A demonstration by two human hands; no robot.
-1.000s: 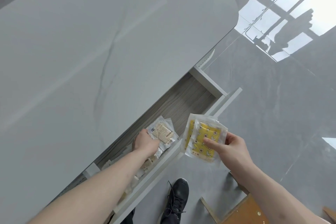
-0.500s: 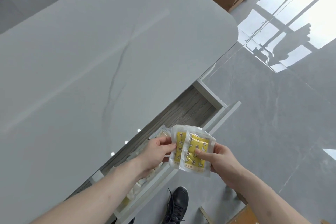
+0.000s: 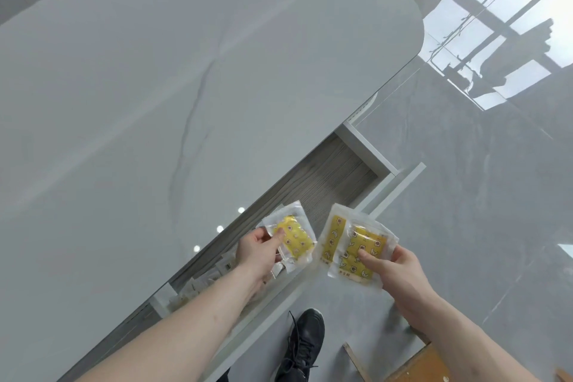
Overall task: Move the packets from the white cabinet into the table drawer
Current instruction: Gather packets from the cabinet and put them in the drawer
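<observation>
Since the earlier frame, left hand (image 3: 257, 250) has pulled one yellow packet (image 3: 291, 237) away, pinching it; right hand (image 3: 400, 267) pinches two overlapping packets (image 3: 353, 246) beside it, over the open drawer (image 3: 366, 146).

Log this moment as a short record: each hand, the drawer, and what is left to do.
left hand: pinches one clear plastic packet with yellow contents above the drawer
right hand: holds a fanned stack of yellow printed packets
open grey wood-lined table drawer: pale packets lie at its near end
to do: held packets not yet inside
</observation>
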